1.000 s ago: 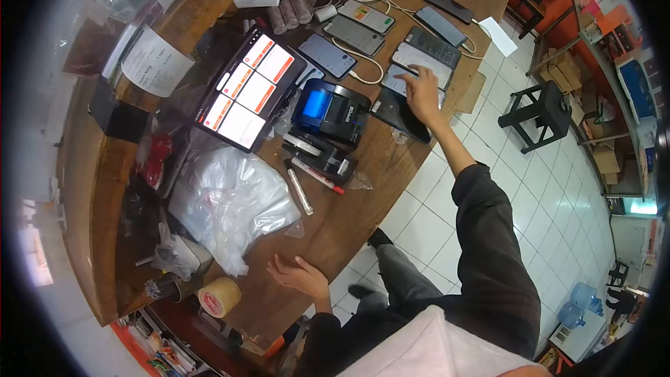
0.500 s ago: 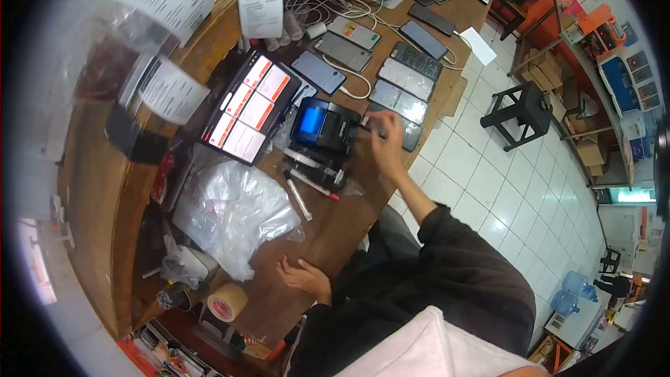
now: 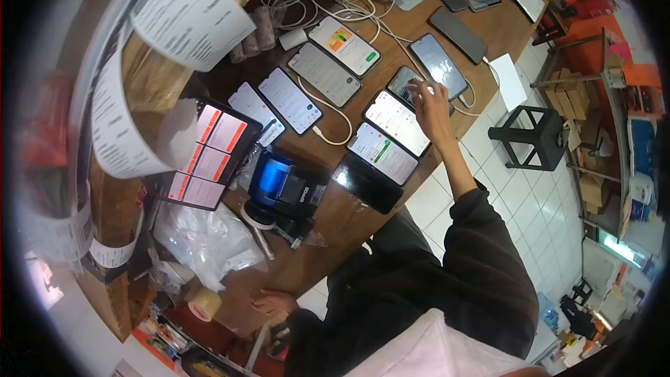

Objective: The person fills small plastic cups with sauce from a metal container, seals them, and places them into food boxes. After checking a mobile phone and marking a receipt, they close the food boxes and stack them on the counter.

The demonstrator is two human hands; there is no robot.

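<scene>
My right hand (image 3: 433, 105) is over a dark-screened phone (image 3: 403, 85), fingers spread and touching or just above its glass. Beside that phone lie a phone with a bright white screen (image 3: 398, 122), one with a green patch on its display (image 3: 382, 153) and a black phone (image 3: 368, 183). My left hand (image 3: 273, 303) rests at the near edge of the wooden table (image 3: 307, 255), fingers apart and empty. Between my hands stands a black and blue printer (image 3: 283, 185), with a roll of tape (image 3: 258, 215) by it.
More phones, such as one charging by cable (image 3: 289, 100), lie farther back. A tablet (image 3: 209, 157) stands left of the printer, near plastic bags (image 3: 209, 237). Paper strips (image 3: 188, 14) hang at upper left. A black stool (image 3: 528, 137) is on the tiled floor.
My right hand has moved from beside the printer to the phones farther back. The view has shifted closer to the phones, and the screens of several phones look brighter.
</scene>
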